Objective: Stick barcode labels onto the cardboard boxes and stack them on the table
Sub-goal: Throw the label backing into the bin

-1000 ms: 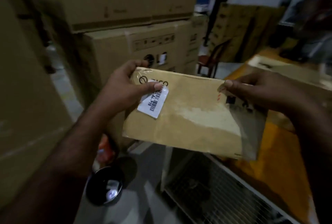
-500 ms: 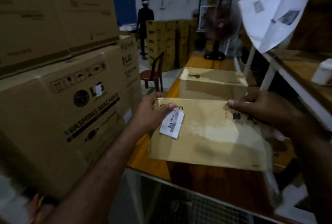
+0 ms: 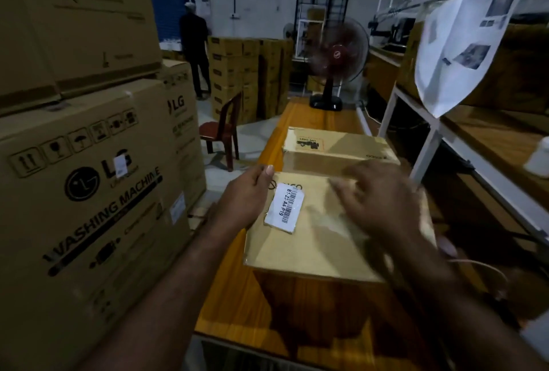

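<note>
A brown cardboard box (image 3: 320, 240) rests on the orange wooden table (image 3: 234, 296), its top facing me. A white barcode label (image 3: 284, 207) is stuck near the top's left edge. My left hand (image 3: 243, 198) grips the box at its far left corner, thumb on the top edge. Blurred by motion, my right hand (image 3: 377, 201) hovers over the right part of the top with fingers spread, holding nothing. A second cardboard box (image 3: 335, 153) lies on the table just behind the first.
Large washing-machine cartons (image 3: 89, 192) are stacked close on the left. A white shelf rack (image 3: 430, 138) with a hanging paper sheet (image 3: 454, 43) stands on the right. A fan (image 3: 335, 52) sits at the table's far end, beside a chair (image 3: 222, 130). A person (image 3: 194, 40) stands in the background.
The box went from being held in the air by both hands to resting on the table. My right hand has let go of its right edge and now moves above the top.
</note>
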{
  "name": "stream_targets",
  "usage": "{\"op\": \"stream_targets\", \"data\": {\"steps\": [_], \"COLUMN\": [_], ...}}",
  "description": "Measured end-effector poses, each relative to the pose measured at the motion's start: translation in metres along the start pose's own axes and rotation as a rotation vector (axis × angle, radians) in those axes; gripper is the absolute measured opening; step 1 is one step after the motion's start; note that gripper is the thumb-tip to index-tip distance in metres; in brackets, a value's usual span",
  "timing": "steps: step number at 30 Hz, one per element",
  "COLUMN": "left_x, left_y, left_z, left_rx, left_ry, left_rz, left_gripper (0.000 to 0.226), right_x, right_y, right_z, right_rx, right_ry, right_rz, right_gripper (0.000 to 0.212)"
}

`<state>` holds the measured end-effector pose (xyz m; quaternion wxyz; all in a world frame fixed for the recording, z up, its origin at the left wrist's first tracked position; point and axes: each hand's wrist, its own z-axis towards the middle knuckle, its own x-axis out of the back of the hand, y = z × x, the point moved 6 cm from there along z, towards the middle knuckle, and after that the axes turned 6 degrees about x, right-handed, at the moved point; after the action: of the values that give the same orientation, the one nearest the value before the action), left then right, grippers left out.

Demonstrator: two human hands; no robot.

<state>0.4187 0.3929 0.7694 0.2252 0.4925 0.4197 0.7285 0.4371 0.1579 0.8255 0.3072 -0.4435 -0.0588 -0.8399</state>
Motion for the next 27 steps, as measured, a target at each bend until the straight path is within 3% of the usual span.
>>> {"op": "stream_targets", "data": {"steps": [2,7,14,22,27], "left_x": [-0.002,-0.002,-0.009,-0.003,0.001], "left_y": [0.001,0.008,0.003,0.011,0.02], "left_z": [0.001,0.009,0.016,0.017,0.026], "left_rx": [-0.007,-0.107,-0.303,-0.327,-0.261], "left_ry": [0.03,0.102,0.075,-0.198,-0.402], "left_rz": [-0.02,-0.069,-0.181,-0.168,-0.001], "left_gripper": [0.041,0.041,0.046,0.02,0.029], "right_x": [-0.022,-0.058,-0.06,-0.059,-0.065], "right_y": [-0.033,-0.058,-0.055,-0.052,-0.046], "right_z": [-0.002,-0.01,-0.005,0.02,0.019], "right_rx": [0.027,0.066,0.061,-0.084,-0.037], "right_ry": [0.006,0.019,0.015,-0.054,-0.007], "right_rz": [0.099,0.004,0.128,0.387,0.492], "right_gripper": [0.05,0.049,0.021,0.031,0.03]}}
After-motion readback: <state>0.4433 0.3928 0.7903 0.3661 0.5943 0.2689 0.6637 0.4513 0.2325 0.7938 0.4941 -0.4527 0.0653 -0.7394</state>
